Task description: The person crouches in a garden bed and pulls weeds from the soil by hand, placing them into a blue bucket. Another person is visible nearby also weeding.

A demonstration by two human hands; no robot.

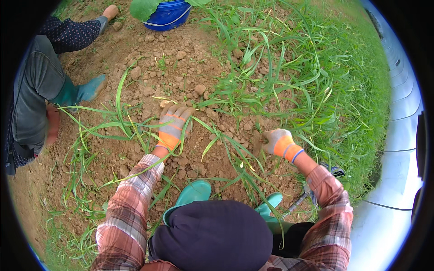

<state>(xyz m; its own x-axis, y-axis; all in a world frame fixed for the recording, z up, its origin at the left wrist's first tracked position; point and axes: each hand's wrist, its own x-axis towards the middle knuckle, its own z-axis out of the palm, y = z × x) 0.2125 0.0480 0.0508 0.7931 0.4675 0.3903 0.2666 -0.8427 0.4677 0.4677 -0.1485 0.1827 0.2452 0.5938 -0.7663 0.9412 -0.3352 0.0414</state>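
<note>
My left hand [174,125], in a grey and orange work glove, lies palm down on the cloddy brown soil [200,166]. Long green leaf blades [234,142] run out from beside its fingers and arch across my wrist. What lies under the palm is hidden. To the right, at the edge of the weeds, my right hand [283,144] wears a matching glove with its fingers curled in. A flat soil-coloured thing [259,144], blurred, stands against those fingers; whether they grip it is unclear. Between my arms are my green rubber boots [196,192].
Another person in grey trousers [44,74] and a teal boot [90,88] is at the left; a bare hand [110,12] touches the ground. A blue bucket [168,17] stands ahead. Grass [346,101] borders a silver vehicle [400,135] at right. A metal rod [298,203] lies near my right boot.
</note>
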